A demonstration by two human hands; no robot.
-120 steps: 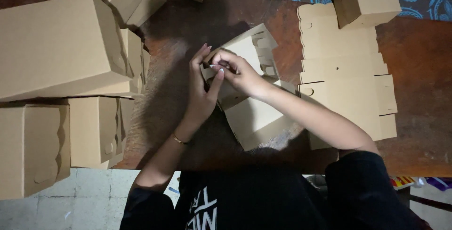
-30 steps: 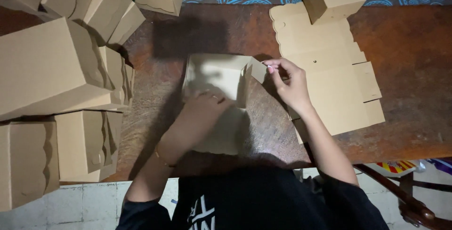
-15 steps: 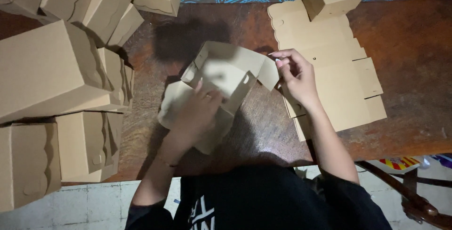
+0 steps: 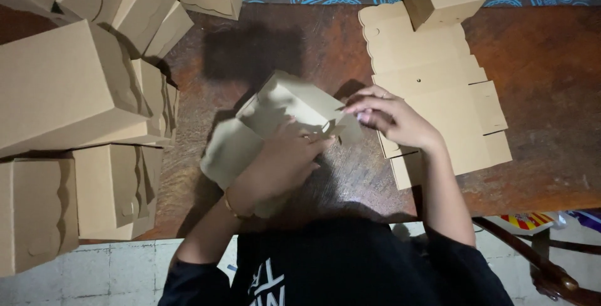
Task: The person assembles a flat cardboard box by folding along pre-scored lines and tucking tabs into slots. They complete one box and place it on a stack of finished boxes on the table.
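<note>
Folding step in hand: left hand (image 4: 285,159) clamped on half-formed cardboard box (image 4: 275,124), right hand (image 4: 391,118) pinching its end flap above desk (image 4: 551,93); tucking calls for steady support.

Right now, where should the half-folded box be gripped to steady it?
Grip the half-folded box by its lower body from the near left, where the left hand already cups it. That side is broad and flat. The right hand works the loose flap end, so leave that free.
</note>
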